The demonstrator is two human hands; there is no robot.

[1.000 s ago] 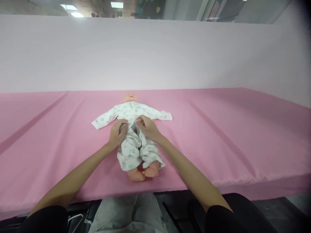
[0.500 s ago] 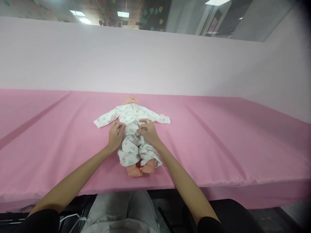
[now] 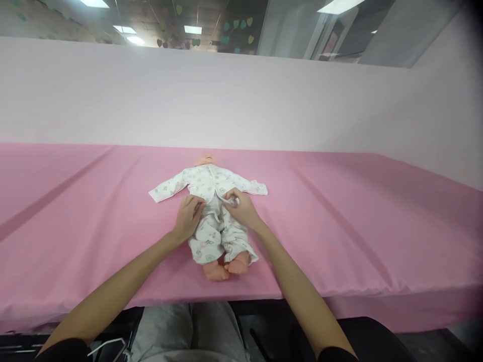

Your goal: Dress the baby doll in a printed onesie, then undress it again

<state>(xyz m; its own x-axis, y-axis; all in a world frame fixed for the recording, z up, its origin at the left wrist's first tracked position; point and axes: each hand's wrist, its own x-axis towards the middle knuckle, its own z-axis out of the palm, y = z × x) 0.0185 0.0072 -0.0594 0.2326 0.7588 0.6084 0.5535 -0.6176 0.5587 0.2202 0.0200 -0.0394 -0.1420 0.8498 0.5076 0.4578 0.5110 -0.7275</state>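
Note:
A baby doll (image 3: pixel 217 271) lies on its back, feet toward me, in a white patterned shirt (image 3: pixel 199 180) and matching pants (image 3: pixel 208 236). The shirt's long sleeves stretch out to both sides, and its front parts below the chest. My left hand (image 3: pixel 189 216) pinches the shirt's lower edge at the waist on the left. On the other side, my right hand (image 3: pixel 241 207) has thumb and fingers closed on the opposite lower edge of the shirt. The doll's bare feet stick out of the pant legs. Its hands do not show.
Pink cloth (image 3: pixel 332 226) with a few creases covers the table. Behind it rises a white partition (image 3: pixel 226 100) with glass above. A black chair (image 3: pixel 372 337) stands under the front edge at the right, and my legs (image 3: pixel 188 327) are below the table.
Both hands have shifted slightly right and toward me. The shirt's lower edge has come down over the pants' waist, which showed before. The doll's legs also appear a little further right.

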